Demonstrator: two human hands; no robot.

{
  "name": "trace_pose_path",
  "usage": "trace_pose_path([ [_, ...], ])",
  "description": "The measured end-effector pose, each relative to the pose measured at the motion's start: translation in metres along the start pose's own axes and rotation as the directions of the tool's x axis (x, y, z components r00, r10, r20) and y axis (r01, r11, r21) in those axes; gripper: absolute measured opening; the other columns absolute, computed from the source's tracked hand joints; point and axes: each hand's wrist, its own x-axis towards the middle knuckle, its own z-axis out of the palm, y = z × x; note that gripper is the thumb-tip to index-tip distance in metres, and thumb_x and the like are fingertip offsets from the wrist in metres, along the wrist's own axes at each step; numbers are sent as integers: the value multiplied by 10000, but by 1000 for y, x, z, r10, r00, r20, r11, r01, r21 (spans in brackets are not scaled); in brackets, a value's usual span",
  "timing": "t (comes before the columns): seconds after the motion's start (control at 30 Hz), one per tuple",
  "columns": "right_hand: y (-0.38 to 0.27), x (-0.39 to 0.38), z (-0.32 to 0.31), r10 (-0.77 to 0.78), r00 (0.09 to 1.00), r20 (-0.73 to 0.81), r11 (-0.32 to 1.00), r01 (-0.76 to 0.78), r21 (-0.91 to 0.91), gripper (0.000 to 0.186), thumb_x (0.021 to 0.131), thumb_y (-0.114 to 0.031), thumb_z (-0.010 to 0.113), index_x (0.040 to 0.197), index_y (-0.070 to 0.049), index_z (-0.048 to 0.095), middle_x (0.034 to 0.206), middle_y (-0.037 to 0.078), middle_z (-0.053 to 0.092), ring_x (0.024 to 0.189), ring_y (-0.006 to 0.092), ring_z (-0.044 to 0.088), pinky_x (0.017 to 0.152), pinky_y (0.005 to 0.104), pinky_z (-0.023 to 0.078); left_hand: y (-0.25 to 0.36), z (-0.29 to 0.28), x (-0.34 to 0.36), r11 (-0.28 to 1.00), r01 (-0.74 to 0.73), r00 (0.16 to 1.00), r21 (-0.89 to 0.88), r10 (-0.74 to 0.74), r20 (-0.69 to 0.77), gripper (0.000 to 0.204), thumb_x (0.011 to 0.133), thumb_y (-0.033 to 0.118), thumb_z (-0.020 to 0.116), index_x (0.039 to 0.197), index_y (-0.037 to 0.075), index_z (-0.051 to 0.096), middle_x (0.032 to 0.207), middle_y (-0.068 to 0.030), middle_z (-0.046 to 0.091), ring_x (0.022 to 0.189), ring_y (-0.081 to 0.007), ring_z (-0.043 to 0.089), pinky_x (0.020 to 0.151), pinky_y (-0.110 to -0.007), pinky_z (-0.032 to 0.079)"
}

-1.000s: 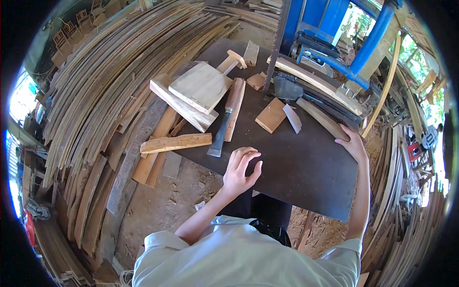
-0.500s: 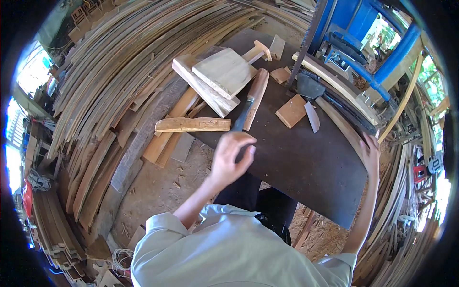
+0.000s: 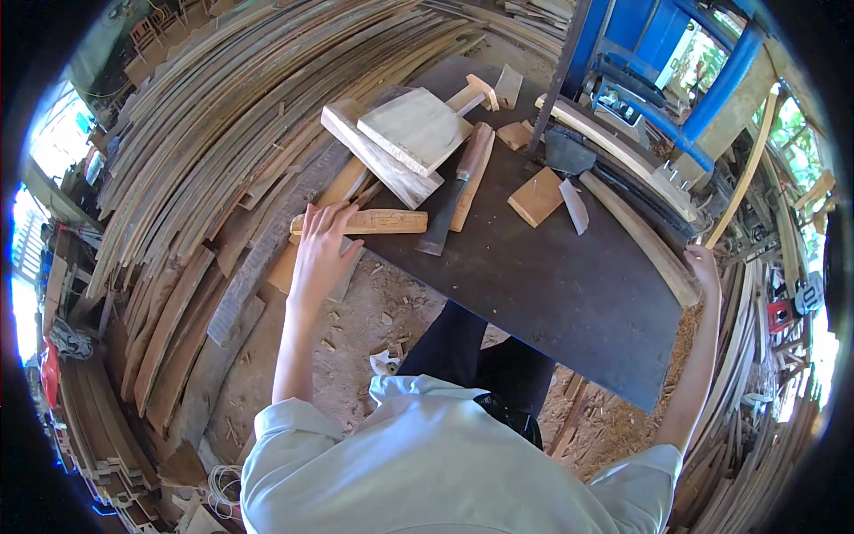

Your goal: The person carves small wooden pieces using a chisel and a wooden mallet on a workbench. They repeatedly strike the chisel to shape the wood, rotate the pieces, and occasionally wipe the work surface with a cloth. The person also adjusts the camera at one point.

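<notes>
Hands sit at opposite ends of the dark counter (image 3: 534, 276). Left hand (image 3: 322, 245) lies with fingers spread and slightly curled over the near end of a rough, bark-edged wood piece (image 3: 369, 222); palm down, touching it, not closed around it. That piece lies flat across the counter's left edge, its far end near the tip of a heavy chopping knife (image 3: 455, 191), which rests flat with its wooden handle pointing away from the person. Right hand (image 3: 703, 265) rests at the counter's far right edge, at the end of a long curved wooden slat (image 3: 633, 233); the fingers appear curled about the edge or the slat end, but which of the two cannot be told, nor how tightly. Judgement: this hand looks to be bracing the body or the slat rather than working a piece. Beyond the knife, a pale square board (image 3: 416, 130) sits on top of a thick plank (image 3: 378, 160), stacked, probably to keep the middle free. A small tan block (image 3: 535, 197) and a thin grey sliver (image 3: 574, 206) lie side by side on the counter's right part. Bent wooden strips (image 3: 205, 151) are heaped on the ground to the left; a blue metal frame (image 3: 676, 62) stands behind.
</notes>
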Motion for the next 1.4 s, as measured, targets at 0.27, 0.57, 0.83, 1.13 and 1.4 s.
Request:
trace_pose_path([
  [0.27, -5, -9, -1, -102, 992, 77, 991, 108, -82, 234, 691, 34, 593, 922, 45, 633, 808, 72, 636, 803, 158, 586, 732, 285, 451, 8, -14, -14, 1000, -18, 998, -26, 19, 53, 402, 704, 115, 719, 1076, 59, 576, 1046, -87, 572, 1041, -297, 530, 892, -424, 419],
  [0.57, -45, -42, -22, -157, 985, -72, 988, 157, 3, 263, 784, -96, 683, 996, 6, 567, 802, 63, 595, 765, 145, 559, 697, 274, 427, 25, -14, -32, 995, 80, 997, -61, -80, 3, 377, 719, 167, 722, 1050, 45, 588, 1021, -83, 584, 931, -276, 586, 805, -366, 477],
  [0.83, -134, -138, -59, -277, 909, -311, 853, 84, -514, 293, 804, -100, 652, 1068, -17, 553, 956, 170, 595, 885, 358, 559, 774, 384, 445, 43, -62, -42, 976, 171, 982, -137, -181, -61, 390, 709, 179, 753, 1051, 51, 617, 994, -101, 617, 868, -277, 622, 764, -357, 507],
  [1.13, -202, -257, -75, -59, 867, -495, 962, -84, -261, 301, 794, -85, 684, 1075, -9, 606, 959, 129, 639, 861, 224, 605, 773, 317, 467, 137, 13, 1, 854, -106, 976, -510, 186, 110, 337, 737, 218, 752, 1010, 50, 647, 955, -109, 661, 815, -260, 662, 705, -323, 534],
  [1.4, -267, -330, -97, 69, 918, -391, 992, -105, -72, 354, 665, -25, 774, 992, 25, 648, 863, 111, 663, 777, 140, 604, 725, 260, 468, 188, 72, 20, 788, -409, 852, -461, 510, 115, 246, 793, 225, 688, 929, 22, 657, 869, -87, 667, 731, -246, 655, 643, -336, 523],
])
